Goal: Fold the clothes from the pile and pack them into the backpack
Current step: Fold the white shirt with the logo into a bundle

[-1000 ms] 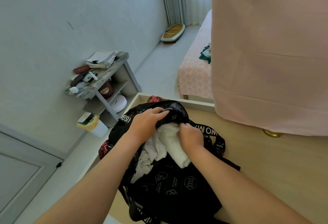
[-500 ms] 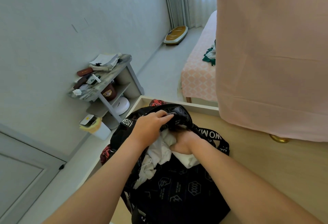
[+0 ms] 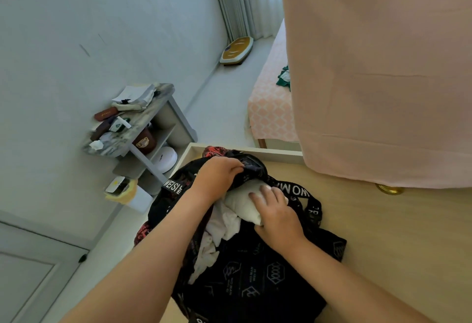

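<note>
Wooden table (image 3: 398, 233); backpack (image 3: 255, 284), "WEISI" strap (image 3: 175, 186).

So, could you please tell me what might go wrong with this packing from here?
The white bundle under the right hand may unroll if pushed into the backpack, whose mouth only the left hand holds open. The loose white cloth spilling out beside it could snag or stay outside.
</note>
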Action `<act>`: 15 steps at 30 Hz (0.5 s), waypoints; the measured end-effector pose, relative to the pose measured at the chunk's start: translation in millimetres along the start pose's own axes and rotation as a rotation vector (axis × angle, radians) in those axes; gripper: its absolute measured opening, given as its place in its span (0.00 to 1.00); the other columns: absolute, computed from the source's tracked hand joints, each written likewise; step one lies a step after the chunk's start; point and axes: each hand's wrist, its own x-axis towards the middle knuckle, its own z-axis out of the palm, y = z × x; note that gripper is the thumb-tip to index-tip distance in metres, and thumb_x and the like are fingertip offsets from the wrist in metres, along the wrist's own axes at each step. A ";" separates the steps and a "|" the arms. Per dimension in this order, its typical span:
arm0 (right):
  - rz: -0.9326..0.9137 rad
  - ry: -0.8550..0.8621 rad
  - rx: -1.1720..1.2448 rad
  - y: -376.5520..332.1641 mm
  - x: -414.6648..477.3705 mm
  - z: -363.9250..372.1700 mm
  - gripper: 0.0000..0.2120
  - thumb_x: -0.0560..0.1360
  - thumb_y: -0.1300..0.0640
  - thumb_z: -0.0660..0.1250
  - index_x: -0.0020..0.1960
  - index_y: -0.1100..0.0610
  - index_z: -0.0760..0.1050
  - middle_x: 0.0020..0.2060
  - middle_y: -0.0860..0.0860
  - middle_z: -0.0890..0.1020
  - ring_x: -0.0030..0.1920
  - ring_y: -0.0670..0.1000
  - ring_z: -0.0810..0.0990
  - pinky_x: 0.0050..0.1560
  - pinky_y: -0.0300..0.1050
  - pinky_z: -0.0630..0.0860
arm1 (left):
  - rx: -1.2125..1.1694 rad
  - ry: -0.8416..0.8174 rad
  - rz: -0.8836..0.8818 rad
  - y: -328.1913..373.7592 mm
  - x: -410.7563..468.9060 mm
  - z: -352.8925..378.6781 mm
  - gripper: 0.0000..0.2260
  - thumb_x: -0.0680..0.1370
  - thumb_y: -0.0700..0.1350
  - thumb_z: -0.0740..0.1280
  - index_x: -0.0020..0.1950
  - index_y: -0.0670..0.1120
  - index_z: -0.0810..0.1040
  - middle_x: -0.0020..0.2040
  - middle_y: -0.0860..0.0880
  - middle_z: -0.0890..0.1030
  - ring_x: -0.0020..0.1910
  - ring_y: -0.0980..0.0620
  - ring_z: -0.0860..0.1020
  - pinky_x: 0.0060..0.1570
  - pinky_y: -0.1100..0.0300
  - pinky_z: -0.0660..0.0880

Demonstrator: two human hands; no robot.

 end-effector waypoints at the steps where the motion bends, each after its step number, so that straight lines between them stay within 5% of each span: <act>1: -0.014 0.015 0.006 -3.6 9.7 -0.1 0.34 0.61 0.58 0.75 0.67 0.53 0.71 0.64 0.57 0.73 0.66 0.61 0.72 0.42 0.47 0.83 | -0.039 0.007 0.013 0.5 -0.4 -5.9 0.07 0.79 0.46 0.67 0.52 0.49 0.85 0.48 0.53 0.85 0.48 0.54 0.81 0.53 0.57 0.76; 9: -0.029 -0.030 -0.006 -33.6 60.3 30.8 0.37 0.63 0.65 0.73 0.71 0.61 0.69 0.67 0.62 0.72 0.70 0.64 0.68 0.62 0.57 0.77 | -0.134 0.040 -0.003 -7.0 -6.3 -32.3 0.06 0.78 0.47 0.68 0.51 0.52 0.85 0.47 0.58 0.85 0.48 0.62 0.80 0.53 0.63 0.75; 13: -0.139 -0.155 -0.515 -57.9 57.7 20.7 0.39 0.77 0.47 0.62 0.79 0.64 0.51 0.76 0.66 0.54 0.77 0.67 0.50 0.73 0.65 0.55 | -0.100 0.068 -0.042 -14.2 -2.0 -38.9 0.07 0.79 0.47 0.68 0.53 0.51 0.85 0.49 0.57 0.85 0.48 0.60 0.80 0.52 0.63 0.75; 15: -0.378 -0.183 -0.630 -74.6 54.8 21.5 0.34 0.78 0.47 0.59 0.78 0.61 0.56 0.75 0.63 0.59 0.76 0.65 0.54 0.72 0.60 0.57 | -0.131 0.054 -0.049 -15.0 0.9 -38.3 0.08 0.79 0.46 0.68 0.53 0.50 0.85 0.50 0.56 0.85 0.50 0.60 0.80 0.55 0.62 0.75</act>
